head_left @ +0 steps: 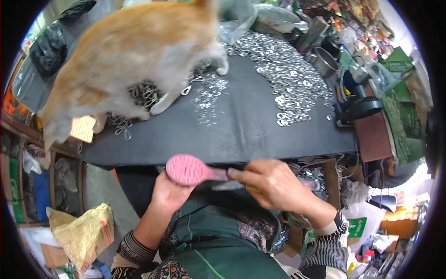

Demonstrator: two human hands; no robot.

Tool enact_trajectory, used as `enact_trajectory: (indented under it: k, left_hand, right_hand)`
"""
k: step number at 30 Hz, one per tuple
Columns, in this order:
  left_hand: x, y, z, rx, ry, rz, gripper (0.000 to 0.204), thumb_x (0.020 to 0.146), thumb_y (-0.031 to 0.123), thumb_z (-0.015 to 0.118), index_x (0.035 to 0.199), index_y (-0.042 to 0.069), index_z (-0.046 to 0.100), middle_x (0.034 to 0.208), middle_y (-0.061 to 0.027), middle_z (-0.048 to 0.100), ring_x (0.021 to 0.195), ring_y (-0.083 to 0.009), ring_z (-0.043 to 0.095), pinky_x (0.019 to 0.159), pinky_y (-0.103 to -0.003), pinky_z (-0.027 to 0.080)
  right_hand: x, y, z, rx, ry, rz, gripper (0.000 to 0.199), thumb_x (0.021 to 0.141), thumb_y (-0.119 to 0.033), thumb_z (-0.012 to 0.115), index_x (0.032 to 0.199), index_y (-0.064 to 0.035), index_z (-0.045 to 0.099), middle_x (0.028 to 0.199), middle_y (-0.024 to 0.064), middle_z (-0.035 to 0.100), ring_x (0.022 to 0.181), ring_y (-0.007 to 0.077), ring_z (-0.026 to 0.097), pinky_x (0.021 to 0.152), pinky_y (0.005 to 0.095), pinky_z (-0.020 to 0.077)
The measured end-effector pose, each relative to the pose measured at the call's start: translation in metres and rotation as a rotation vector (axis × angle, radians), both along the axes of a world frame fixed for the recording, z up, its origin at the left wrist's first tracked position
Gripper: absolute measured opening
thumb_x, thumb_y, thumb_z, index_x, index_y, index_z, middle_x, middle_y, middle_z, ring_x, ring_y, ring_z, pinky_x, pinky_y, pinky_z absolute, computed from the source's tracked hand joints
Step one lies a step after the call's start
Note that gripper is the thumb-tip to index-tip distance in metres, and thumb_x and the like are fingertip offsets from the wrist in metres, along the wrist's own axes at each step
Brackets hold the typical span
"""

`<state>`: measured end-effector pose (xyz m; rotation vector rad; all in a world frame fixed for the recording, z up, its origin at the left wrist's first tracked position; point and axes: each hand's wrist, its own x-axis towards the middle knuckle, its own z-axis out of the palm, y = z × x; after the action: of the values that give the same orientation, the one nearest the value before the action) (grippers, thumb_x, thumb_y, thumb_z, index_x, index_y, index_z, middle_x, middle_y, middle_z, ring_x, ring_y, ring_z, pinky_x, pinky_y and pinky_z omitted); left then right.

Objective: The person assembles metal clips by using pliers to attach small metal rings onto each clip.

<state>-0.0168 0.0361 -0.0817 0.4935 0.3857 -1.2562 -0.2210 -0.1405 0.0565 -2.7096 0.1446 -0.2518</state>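
Note:
My right hand [274,183] is closed around the handle of a pink hairbrush [186,169], its thumb lying along the handle. The oval brush head points left, with its bristled face turned up. My left hand [172,193] is at the brush head, palm up beneath its lower edge; the head hides its fingers. An orange and white cat [134,51] stands on the dark table [232,135], beyond my hands and to the left. Its front end is cut off by the upper edge of the picture. Metal snap hooks [146,93] lie around and under its legs.
A broad spread of small metal pieces [292,79] covers the table's far right; a smaller pile [209,93] lies mid-table. A black fan-like device [360,107] stands at the right edge. Below left is a crumpled yellow bag [86,232]. Metal bowls [325,63] sit beyond the right-hand spread.

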Motion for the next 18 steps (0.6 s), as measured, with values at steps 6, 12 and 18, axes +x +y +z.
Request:
enact_trajectory:
  k: [6, 12, 18]
  left_hand:
    - [-0.025, -0.011, -0.022, 0.210, -0.165, -0.230, 0.039, 0.101, 0.025, 0.042, 0.126, -0.001, 0.053, 0.127, -0.0179, 0.058, 0.119, -0.0339, 0.056, 0.105, -0.049, 0.042]
    - [-0.042, -0.054, -0.130, 0.587, -2.417, -0.741, 0.035, 0.086, 0.018, 0.060, 0.117, 0.001, 0.061, 0.116, -0.0230, 0.062, 0.104, -0.0401, 0.061, 0.087, -0.048, 0.050]
    - [-0.044, -0.072, -0.066, 0.168, -2.090, -1.104, 0.035, 0.093, 0.036, 0.062, 0.099, 0.002, 0.068, 0.093, -0.0256, 0.065, 0.089, -0.0463, 0.063, 0.081, -0.052, 0.049]
  right_hand:
    - [-0.071, 0.001, -0.003, 0.148, -0.054, -0.214, 0.044, 0.076, -0.003, 0.066, 0.120, -0.0068, 0.066, 0.082, 0.0101, 0.060, 0.077, 0.0303, 0.062, 0.070, 0.0402, 0.0505]
    - [-0.119, -0.121, -0.052, 0.069, -0.361, -0.999, 0.034, 0.088, -0.006, 0.060, 0.122, 0.0003, 0.065, 0.111, 0.0172, 0.070, 0.098, 0.0232, 0.066, 0.087, 0.0338, 0.0499]
    - [-0.136, -0.241, -0.088, -0.100, -0.361, -1.372, 0.038, 0.091, -0.014, 0.063, 0.126, -0.0004, 0.060, 0.111, 0.0217, 0.068, 0.102, 0.0372, 0.066, 0.089, 0.0409, 0.0498]
